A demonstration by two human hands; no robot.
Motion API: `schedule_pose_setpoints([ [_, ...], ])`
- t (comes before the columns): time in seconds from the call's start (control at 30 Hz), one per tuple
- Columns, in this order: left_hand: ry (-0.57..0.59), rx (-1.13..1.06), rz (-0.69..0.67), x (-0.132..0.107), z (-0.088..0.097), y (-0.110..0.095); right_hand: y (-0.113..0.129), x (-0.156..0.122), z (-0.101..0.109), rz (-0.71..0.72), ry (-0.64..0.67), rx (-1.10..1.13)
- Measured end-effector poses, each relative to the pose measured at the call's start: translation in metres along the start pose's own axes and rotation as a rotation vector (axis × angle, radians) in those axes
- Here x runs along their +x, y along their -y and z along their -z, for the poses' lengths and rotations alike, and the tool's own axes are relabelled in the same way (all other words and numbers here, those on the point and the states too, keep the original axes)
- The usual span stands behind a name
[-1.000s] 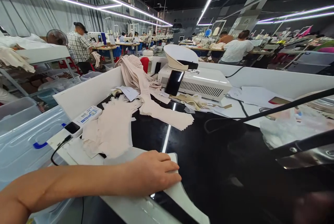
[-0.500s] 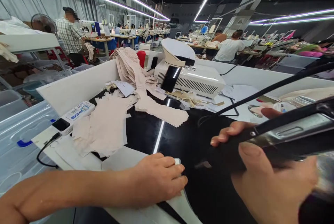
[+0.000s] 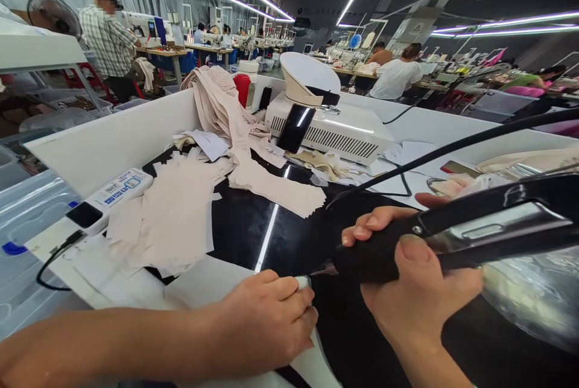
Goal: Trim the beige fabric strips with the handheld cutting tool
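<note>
My left hand (image 3: 271, 318) is closed at the near edge of the work surface, fingers curled down. A small white end (image 3: 303, 281) shows just beyond its knuckles; what the fingers hold is mostly hidden. My right hand (image 3: 407, 282) wraps around a black handheld tool (image 3: 488, 225) with a silvery slotted panel. Its thin tip (image 3: 324, 269) points left, close to my left fingers. A stack of pale pink fabric pieces (image 3: 174, 213) lies left of the black tabletop (image 3: 289, 237), and another fabric bundle (image 3: 275, 186) stretches across its far side.
A white vented machine (image 3: 330, 128) stands at the back with a phone (image 3: 296, 127) leaning on it and a visor cap (image 3: 310, 80) on top. A black cable (image 3: 434, 152) crosses on the right. A white box-shaped device (image 3: 117, 195) lies left. People work at sewing machines beyond.
My right hand has brought the tool left and closer to my left hand, its tip now near the fingers. The left hand stays closed in nearly the same place. The view has shifted slightly.
</note>
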State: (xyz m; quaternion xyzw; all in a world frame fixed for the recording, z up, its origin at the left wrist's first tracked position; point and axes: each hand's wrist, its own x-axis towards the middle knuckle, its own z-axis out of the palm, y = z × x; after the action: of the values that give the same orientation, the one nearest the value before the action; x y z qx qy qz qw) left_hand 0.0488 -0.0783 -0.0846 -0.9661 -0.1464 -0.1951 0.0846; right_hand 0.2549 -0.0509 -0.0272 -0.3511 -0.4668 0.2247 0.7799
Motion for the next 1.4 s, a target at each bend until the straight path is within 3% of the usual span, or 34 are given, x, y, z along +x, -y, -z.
schedule_pose_setpoints([
  [0.23,-0.024,0.022,-0.021,-0.004,-0.006,0.000,0.005,0.001,-0.003,-0.049,-0.009,0.056],
  [0.43,-0.168,0.035,0.010,-0.005,-0.009,0.000,0.007,0.000,-0.003,-0.019,0.025,0.057],
  [0.63,-0.029,0.028,-0.014,-0.006,-0.008,0.001,0.003,0.001,-0.005,-0.002,-0.001,0.040],
  [0.9,-0.017,0.034,-0.012,-0.006,-0.010,0.000,0.004,0.002,-0.005,0.010,0.018,0.044],
  [1.13,-0.124,0.027,0.003,-0.007,-0.010,0.002,0.008,0.000,-0.007,-0.002,0.037,0.093],
  [1.4,-0.058,0.043,0.008,-0.009,-0.014,-0.001,0.002,-0.004,-0.005,0.005,0.046,0.036],
])
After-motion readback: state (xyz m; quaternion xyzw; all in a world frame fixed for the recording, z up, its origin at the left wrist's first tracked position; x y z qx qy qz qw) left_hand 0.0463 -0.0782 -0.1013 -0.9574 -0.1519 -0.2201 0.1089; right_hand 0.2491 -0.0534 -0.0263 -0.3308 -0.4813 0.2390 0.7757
